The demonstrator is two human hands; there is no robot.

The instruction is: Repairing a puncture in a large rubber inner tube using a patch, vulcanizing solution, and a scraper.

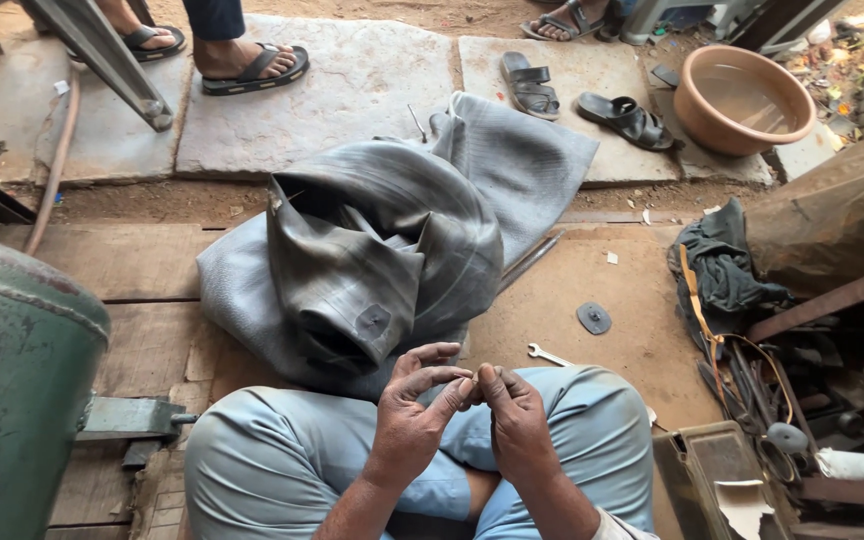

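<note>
Left hand [414,412]: I see it half curled above my lap, fingertips pinching something too small to tell.
Right hand [515,410]: curled, its fingertips meeting the left hand's on that same tiny piece.
Inner tube [382,250]: folded grey rubber, just beyond both hands.
Wrench [549,354]: right of the inner tube, near my knee.
Rubber patch [594,318]: past the wrench, right of the inner tube.
</note>
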